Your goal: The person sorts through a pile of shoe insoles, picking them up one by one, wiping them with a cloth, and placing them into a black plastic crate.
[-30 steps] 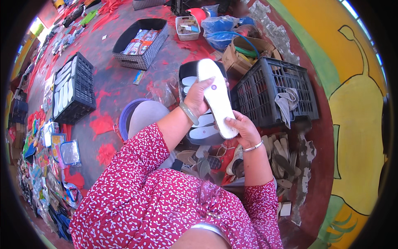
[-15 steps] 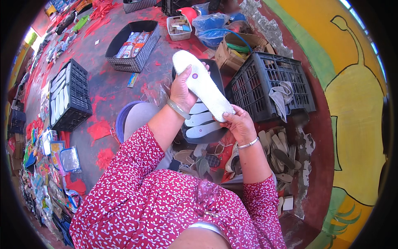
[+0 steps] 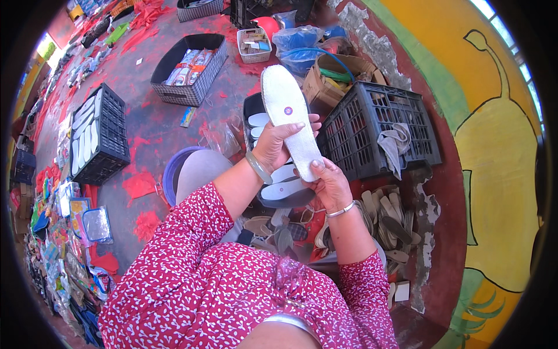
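A white, fleecy shoe insole [image 3: 281,93] with a small round dark mark is held up in front of me by both hands. My left hand [image 3: 280,142] wraps around its middle from the left, thumb lying across the top face. At its lower, narrower end my right hand [image 3: 328,183] pinches the edge between thumb and fingers. Beneath the hands stands a dark bin [image 3: 285,201], in which several more white insoles [image 3: 283,189] lie in a row; the held insole and my hands hide part of them.
To the right stands a dark plastic crate [image 3: 375,131] with a grey cloth [image 3: 395,145] over its side. Loose soles [image 3: 389,215] are heaped below it. On the left are a crate of insoles [image 3: 100,157] and a checkered bin [image 3: 200,87]. A purple-rimmed tub [image 3: 170,174] sits near my left arm.
The insole has turned more upright, its top end swinging to the right. My left hand has slid lower along it, toward the middle, while my right hand keeps the lower end.
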Demonstrator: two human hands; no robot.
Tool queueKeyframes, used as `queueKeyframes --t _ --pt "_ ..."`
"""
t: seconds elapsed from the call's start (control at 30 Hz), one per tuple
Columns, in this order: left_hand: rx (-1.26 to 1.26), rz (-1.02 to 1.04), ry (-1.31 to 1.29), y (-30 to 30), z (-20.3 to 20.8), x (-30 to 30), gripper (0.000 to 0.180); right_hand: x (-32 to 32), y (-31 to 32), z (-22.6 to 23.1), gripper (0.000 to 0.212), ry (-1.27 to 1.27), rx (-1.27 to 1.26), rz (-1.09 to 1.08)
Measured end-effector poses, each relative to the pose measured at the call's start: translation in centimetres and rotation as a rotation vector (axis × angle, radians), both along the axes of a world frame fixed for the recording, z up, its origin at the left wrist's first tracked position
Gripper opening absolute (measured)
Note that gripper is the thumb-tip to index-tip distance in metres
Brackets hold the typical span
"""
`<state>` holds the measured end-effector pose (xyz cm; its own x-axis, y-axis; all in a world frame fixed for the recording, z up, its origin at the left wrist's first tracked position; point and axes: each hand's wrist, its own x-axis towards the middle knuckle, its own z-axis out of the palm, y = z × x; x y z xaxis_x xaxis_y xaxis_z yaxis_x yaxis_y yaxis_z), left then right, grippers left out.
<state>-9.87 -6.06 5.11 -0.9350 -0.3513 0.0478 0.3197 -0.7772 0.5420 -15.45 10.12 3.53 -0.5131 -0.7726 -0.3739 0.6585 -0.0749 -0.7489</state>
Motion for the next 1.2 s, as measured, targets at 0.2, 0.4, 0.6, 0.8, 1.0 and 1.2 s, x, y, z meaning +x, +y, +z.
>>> queueKeyframes --t 0.2,0.4,0.6,0.8,1.0,1.2 --pt "0.092 -0.094 0.019 -0.4 -0.4 0.1 0.040 0.4 -0.1 0.5 0.037 -0.029 -0.095 0.131" --pt "0.120 -0.178 0.004 -0.5 0.1 0.3 0.039 0.8 0.0 0.0 0.040 -0.078 -0.132 0.147" --pt "0.033 -0.145 -0.080 -0.3 -0.1 0.0 0.047 0.8 -0.2 -0.5 0.039 -0.082 -0.092 0.127" --pt "-0.029 -0.203 -0.120 0.1 -0.1 0.1 0.050 1.1 -0.3 -0.4 0.039 -0.065 -0.089 0.120" --pt "-0.092 -0.243 -0.122 0.4 0.3 0.1 0.051 1.2 -0.4 -0.3 0.041 -0.055 -0.123 0.104" --pt "-0.173 -0.248 -0.154 0.6 0.4 0.3 0.051 1.2 -0.4 0.2 0.043 -0.027 -0.145 0.107"
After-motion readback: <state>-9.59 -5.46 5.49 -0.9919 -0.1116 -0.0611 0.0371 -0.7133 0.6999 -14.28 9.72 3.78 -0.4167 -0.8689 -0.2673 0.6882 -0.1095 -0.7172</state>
